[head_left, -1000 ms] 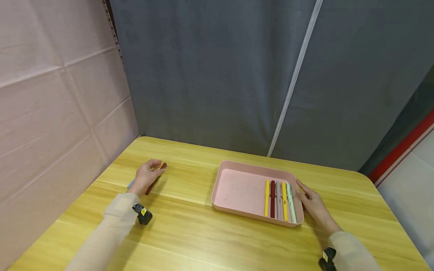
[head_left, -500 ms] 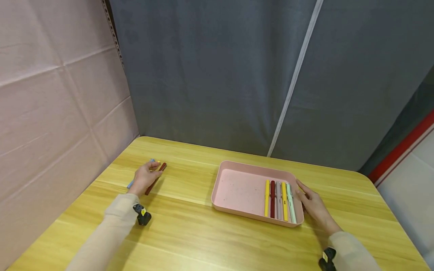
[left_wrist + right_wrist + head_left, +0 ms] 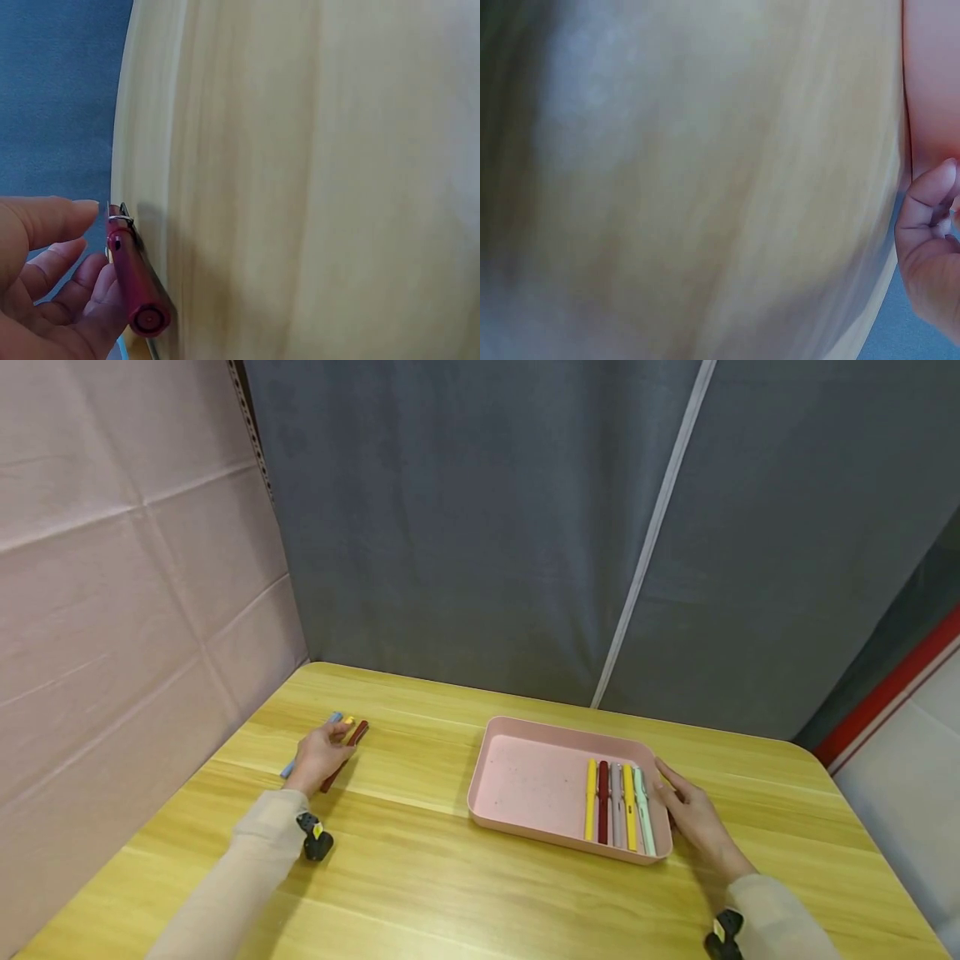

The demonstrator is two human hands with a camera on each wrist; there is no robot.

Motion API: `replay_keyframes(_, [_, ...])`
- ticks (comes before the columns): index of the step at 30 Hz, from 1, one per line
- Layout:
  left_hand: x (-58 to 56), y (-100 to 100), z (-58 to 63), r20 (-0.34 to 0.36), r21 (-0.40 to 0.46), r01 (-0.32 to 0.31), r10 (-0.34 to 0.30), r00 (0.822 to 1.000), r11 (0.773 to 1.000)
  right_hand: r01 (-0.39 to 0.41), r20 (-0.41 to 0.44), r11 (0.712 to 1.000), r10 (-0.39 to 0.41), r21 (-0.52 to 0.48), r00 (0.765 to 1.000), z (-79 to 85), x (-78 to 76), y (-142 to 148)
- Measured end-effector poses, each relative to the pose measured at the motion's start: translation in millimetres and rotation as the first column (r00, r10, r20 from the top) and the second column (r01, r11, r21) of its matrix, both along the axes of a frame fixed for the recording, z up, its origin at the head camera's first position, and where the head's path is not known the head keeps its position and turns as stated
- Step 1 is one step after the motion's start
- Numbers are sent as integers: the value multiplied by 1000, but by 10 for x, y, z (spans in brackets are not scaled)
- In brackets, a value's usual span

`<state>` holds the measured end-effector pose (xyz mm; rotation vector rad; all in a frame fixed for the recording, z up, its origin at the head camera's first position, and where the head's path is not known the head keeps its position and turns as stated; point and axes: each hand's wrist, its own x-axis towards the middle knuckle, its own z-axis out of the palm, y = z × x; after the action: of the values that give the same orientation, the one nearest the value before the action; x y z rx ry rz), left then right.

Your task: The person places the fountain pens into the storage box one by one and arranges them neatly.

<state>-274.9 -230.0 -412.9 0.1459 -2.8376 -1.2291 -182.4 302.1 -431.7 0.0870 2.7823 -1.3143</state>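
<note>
In the head view my left hand point(image 3: 318, 757) hovers over a small row of pens at the table's left. Its thumb and fingers stand apart in the left wrist view. Beneath it lie a blue pen point(image 3: 336, 717), a yellow pen point(image 3: 349, 721) largely hidden by the fingers, and a dark red pen point(image 3: 131, 274) beside the fingers. At the right, my right hand point(image 3: 697, 818) touches the outer side of a pink tray point(image 3: 525, 760), fingers along its rim. Several pens lie side by side in the tray's right part, including a dark red pen point(image 3: 603, 802) and a mint pen point(image 3: 643, 810).
Everything stands on a wood-grain table point(image 3: 420, 860). A grey curtain point(image 3: 465, 527) hangs behind its far edge, and a pale pink cloth point(image 3: 135, 568) covers the left side. Both wrists carry small black cameras.
My left hand has shifted slightly back and left, uncovering more of the blue and yellow pens' far ends. My right hand and the tray stay where they were.
</note>
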Motion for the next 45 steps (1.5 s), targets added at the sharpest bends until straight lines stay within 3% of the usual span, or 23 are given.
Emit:
replay_keyframes(5, [5,2,-14,-32,-41,4,-6,999,999,0,11,999,1,-36,1000,1,7,5])
replay_keyframes(13, [16,21,-29,-72,-96,14,-21,997,995,1,10,1000,-1,-7,1000,4,12,1])
replay_keyframes(19, [41,42,-22,-60,-133,14,-23,998,991,5,4,999,-5,-33,1000,2,16,5])
replay_keyframes(32, [11,58,-20,-74,-238,26,-45,996,971,4,-7,1000,-4,21,1000,20,13,-7])
replay_keyframes(40, [24,61,-6,-46,-247,37,-49,998,968,7,-27,1000,-6,26,1000,17,13,-27])
replay_keyframes(45, [16,84,2,-79,-227,33,-53,995,973,11,-25,1000,-11,5,1000,22,4,-35])
